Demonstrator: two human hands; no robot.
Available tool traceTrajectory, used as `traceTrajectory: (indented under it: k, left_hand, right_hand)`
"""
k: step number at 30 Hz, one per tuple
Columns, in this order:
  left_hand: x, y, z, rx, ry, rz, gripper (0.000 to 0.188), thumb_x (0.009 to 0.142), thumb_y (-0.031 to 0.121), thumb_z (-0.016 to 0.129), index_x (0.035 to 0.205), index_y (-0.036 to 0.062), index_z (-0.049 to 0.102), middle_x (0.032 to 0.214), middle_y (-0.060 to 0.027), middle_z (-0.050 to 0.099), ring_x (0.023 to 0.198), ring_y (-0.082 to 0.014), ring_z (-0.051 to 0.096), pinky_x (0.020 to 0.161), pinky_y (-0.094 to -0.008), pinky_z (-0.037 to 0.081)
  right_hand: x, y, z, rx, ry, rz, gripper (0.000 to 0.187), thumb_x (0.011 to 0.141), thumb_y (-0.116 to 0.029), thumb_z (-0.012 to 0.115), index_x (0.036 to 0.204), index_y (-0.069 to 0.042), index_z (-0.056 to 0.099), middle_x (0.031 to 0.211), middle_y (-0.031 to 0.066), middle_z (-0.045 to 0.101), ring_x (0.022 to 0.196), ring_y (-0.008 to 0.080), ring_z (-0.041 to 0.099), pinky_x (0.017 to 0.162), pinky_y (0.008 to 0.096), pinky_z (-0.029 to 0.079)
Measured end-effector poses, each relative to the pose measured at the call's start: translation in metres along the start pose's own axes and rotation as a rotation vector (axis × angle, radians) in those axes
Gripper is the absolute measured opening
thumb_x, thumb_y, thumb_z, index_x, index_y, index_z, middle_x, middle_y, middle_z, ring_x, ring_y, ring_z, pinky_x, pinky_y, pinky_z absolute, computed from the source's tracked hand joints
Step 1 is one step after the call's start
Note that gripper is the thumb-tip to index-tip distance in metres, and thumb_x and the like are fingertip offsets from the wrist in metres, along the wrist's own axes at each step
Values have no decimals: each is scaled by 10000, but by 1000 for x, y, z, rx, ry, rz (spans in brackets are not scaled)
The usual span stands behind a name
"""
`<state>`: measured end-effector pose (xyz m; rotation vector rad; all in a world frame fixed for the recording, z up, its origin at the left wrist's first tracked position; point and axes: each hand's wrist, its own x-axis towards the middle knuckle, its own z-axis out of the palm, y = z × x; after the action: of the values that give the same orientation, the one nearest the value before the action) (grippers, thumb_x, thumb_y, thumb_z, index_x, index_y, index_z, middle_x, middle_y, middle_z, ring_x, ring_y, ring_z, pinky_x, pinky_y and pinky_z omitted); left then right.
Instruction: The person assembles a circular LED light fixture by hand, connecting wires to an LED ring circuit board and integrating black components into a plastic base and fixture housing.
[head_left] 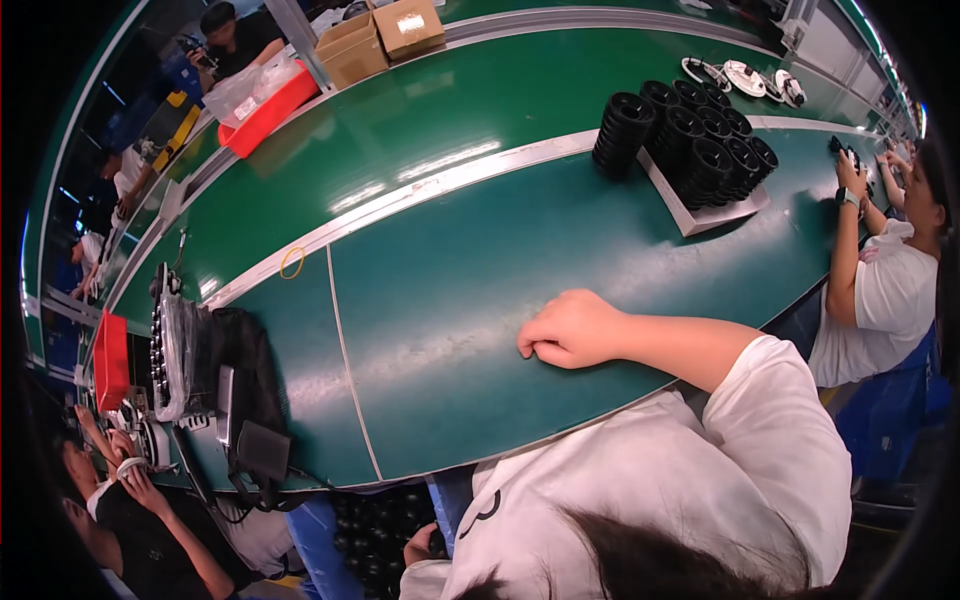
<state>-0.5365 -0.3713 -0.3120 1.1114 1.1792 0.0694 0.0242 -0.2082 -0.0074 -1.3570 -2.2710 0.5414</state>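
My right hand (575, 330) rests on the green worktop (450, 370), its fingers curled into a loose fist. Nothing shows in it. Low down, below the table's front edge, my left hand (422, 543) is at the side of a blue bin (312, 540) filled with many glossy black round parts (380, 535). Its fingers are mostly hidden, so whether it grips one of these parts is unclear. Stacks of black rings (711, 160) stand on a shallow white tray (690, 215) at the far right, with another ring stack (622, 135) beside it.
A yellow rubber band (292, 263) lies near the metal rail. Left are a plastic-wrapped black stack (178, 355) and a black bag (245, 365). White round parts (745, 78) lie far right, beyond the rail. Co-workers sit right (880, 290) and left (150, 510).
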Motion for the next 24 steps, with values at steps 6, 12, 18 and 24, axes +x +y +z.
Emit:
traceTrajectory:
  k: [6,12,18,24]
  left_hand:
    - [-14,12,9,-149,85,0,630,491,-101,687,1077,65,524,966,-14,571,906,-128,515,834,-253,403]
    - [-26,43,13,108,172,119,638,473,-143,667,1061,64,532,952,-17,570,900,-123,516,810,-244,417]
    - [-40,85,25,221,246,144,481,586,1,671,1034,131,555,918,-5,580,828,-166,549,756,-310,436]
    - [-50,121,27,-120,384,-303,304,688,312,594,966,193,565,873,-28,609,679,-204,571,661,-352,400]
  right_hand:
    - [0,0,0,9,15,-11,121,708,-111,485,761,-178,571,613,-5,566,594,214,547,507,346,414]
    - [0,0,-1,24,-7,2,127,710,-115,472,777,-168,566,638,5,579,620,219,555,526,355,417]
    - [2,-1,0,39,-14,-11,125,710,-117,472,779,-162,565,646,10,583,633,219,561,539,354,426]
    - [0,4,2,48,13,-24,111,714,-127,486,782,-164,565,648,11,583,625,221,562,538,352,432]
